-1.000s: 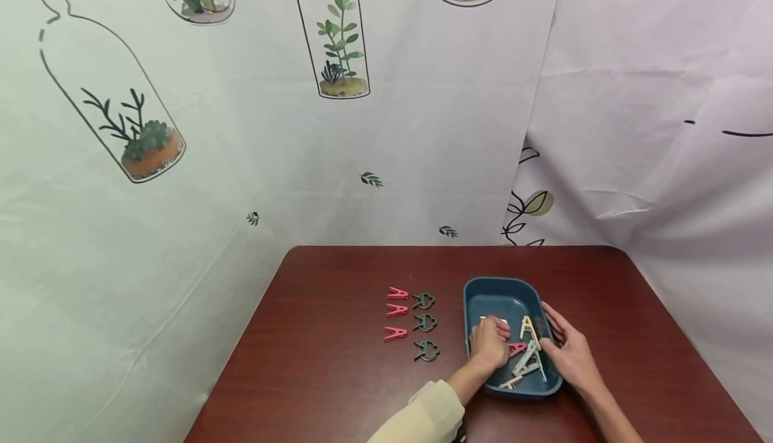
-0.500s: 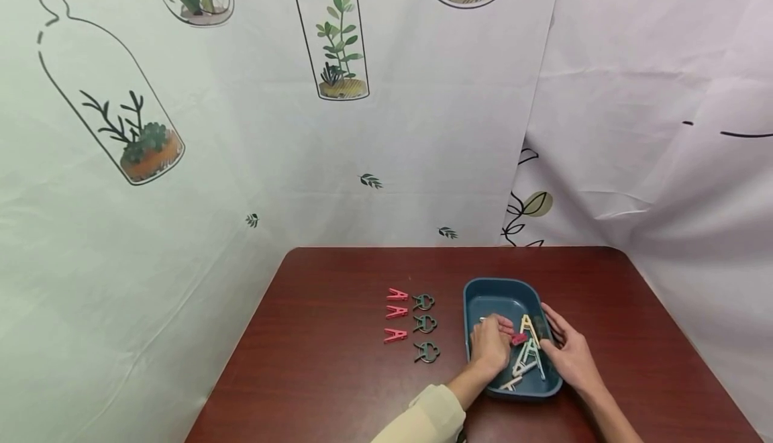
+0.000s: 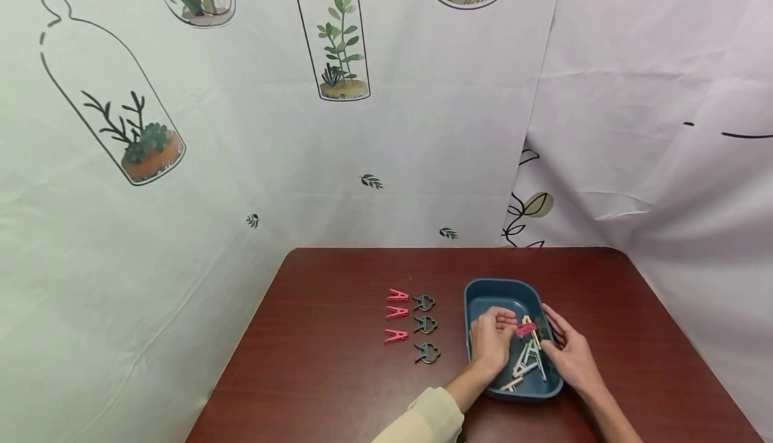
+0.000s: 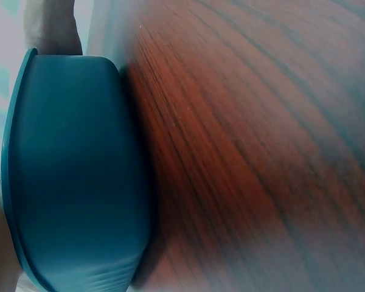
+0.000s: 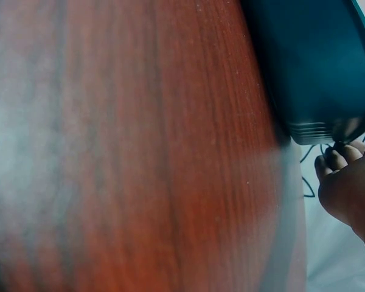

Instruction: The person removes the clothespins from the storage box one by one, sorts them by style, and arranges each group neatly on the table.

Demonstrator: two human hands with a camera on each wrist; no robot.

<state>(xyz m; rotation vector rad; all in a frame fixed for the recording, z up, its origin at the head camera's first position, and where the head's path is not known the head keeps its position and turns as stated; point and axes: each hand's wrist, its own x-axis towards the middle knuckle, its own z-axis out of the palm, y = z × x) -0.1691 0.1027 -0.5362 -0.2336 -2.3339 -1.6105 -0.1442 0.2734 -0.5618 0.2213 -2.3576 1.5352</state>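
Note:
My left hand [image 3: 490, 339] reaches over a blue plastic bin [image 3: 496, 288] and pinches a red clothespin [image 3: 527, 328] at its fingertips. My right hand [image 3: 570, 356] holds the bin's right wall, the thumb at the rim and the fingers outside. Below the red clothespin, several pale clothespins lie loose on the bin's floor, among them a yellow clothespin [image 3: 534, 333] and a mint clothespin [image 3: 531, 351]. In the left wrist view the bin's outer wall [image 4: 79, 164] hides its contents. The right wrist view shows my right hand [image 5: 353, 188] against the bin's end.
Left of the bin, three pink clothespins [image 3: 396, 312] form a column on the brown table [image 3: 314, 362]. Beside them three dark green clips [image 3: 425, 324] form a second column. A printed cloth [image 3: 410, 161] hangs behind the table.
My left hand has lifted the red clothespin from among the others and moved it slightly up and to the right. My right hand has stayed on the bin.

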